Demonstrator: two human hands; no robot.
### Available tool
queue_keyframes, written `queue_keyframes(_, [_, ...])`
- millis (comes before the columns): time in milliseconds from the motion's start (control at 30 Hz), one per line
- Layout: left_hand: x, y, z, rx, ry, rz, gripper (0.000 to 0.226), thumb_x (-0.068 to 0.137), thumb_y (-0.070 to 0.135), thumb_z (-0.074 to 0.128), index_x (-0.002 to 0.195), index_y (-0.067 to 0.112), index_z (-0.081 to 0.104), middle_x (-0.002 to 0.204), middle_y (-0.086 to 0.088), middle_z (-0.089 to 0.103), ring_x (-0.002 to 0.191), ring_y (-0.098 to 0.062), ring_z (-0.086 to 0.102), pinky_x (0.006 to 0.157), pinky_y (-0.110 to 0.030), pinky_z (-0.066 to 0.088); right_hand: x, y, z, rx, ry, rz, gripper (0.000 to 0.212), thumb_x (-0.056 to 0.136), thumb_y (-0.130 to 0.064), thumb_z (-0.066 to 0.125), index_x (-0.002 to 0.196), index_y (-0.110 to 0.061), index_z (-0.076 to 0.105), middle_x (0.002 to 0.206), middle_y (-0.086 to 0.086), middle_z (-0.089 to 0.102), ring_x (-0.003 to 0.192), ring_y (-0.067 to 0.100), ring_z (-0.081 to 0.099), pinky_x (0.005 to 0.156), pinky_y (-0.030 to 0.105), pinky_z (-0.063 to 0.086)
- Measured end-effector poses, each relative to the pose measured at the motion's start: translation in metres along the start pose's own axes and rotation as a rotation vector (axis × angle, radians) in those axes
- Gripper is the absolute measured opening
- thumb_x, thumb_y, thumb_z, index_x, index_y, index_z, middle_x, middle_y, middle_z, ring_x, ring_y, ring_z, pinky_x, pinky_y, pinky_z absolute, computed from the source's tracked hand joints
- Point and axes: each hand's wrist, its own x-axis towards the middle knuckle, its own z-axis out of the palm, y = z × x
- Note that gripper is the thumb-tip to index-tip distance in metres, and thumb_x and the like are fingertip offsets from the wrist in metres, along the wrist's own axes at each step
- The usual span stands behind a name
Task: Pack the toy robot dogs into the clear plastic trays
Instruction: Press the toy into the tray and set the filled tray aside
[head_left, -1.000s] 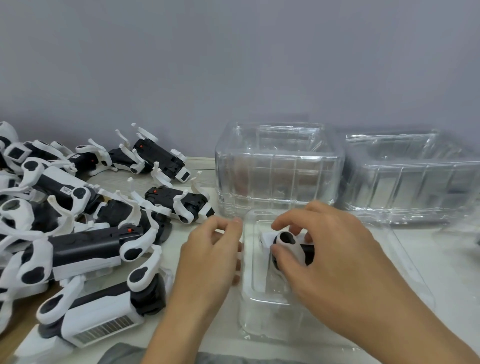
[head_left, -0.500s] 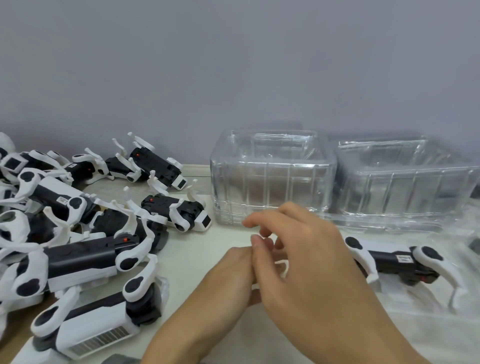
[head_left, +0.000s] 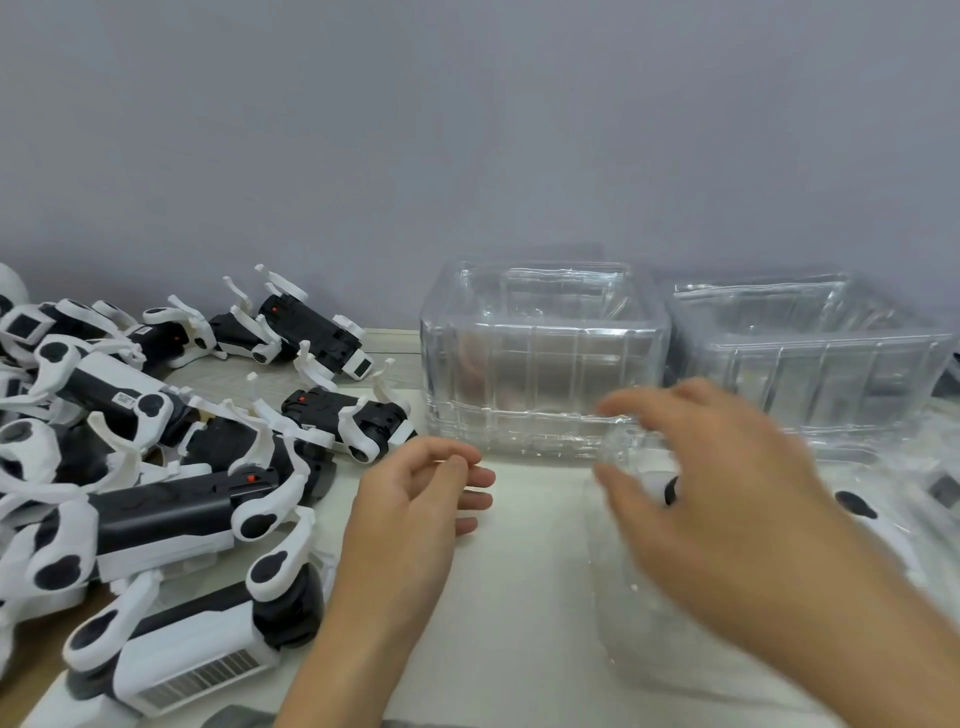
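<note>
Heap of toy robot dogs (head_left: 156, 467) on the left of the table (head_left: 524, 571), lying on their sides and backs, overlapping, reaching from the near edge back toward the wall (head_left: 467, 130). Two stacks of clear trays side by side at the back: left stack (head_left: 540, 358) centre, right stack (head_left: 810, 364) just beside it. Left hand (head_left: 415, 499) over the table between the heap and the trays. Right hand (head_left: 717, 483) in front of the stacks, above a blurred single tray (head_left: 623, 597) on the near right. Packed dog (head_left: 857, 506) partly hidden behind that hand.
</note>
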Motion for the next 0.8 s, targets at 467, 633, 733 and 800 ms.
queue_keyframes(467, [-0.022,0.012,0.019,0.244,-0.478,0.074,0.059,0.074,0.079,0.055,0.127,0.069,0.032,0.123,0.046,0.046,0.113,0.021,0.049,0.082,0.000,0.041,0.000,0.061,-0.029,-0.198,-0.127,0.260,0.058,0.086,-0.057,0.059,0.141,-0.044,0.042,0.135,-0.003,0.047,0.128,0.024,0.049,0.100,0.036,0.041])
queue_keyframes(633, [-0.012,0.017,-0.004,0.495,-0.268,0.177,0.069,0.071,0.071,0.053,0.135,0.052,0.037,0.135,0.033,0.039,0.132,0.005,0.038,0.109,-0.023,0.037,0.000,0.037,-0.016,-0.047,-0.152,0.107,0.055,0.091,-0.053,0.059,0.142,-0.047,0.038,0.123,-0.017,0.035,0.129,0.012,0.042,0.094,0.024,0.034])
queue_keyframes(733, [-0.014,0.025,-0.007,0.665,-0.204,0.340,0.062,0.076,0.069,0.051,0.135,0.055,0.037,0.141,0.038,0.030,0.137,0.012,0.023,0.112,-0.014,0.024,-0.001,0.031,-0.009,-0.008,-0.161,0.075,0.054,0.092,-0.055,0.057,0.141,-0.049,0.036,0.127,-0.021,0.033,0.129,0.009,0.039,0.089,0.019,0.029])
queue_keyframes(800, [-0.019,0.030,-0.002,0.782,-0.273,0.406,0.062,0.068,0.087,0.045,0.126,0.064,0.037,0.146,0.043,0.018,0.142,0.014,0.005,0.120,-0.024,0.009,-0.001,0.031,-0.007,-0.008,-0.149,0.053,0.053,0.091,-0.055,0.056,0.140,-0.049,0.036,0.124,-0.022,0.032,0.128,0.008,0.039,0.088,0.019,0.029])
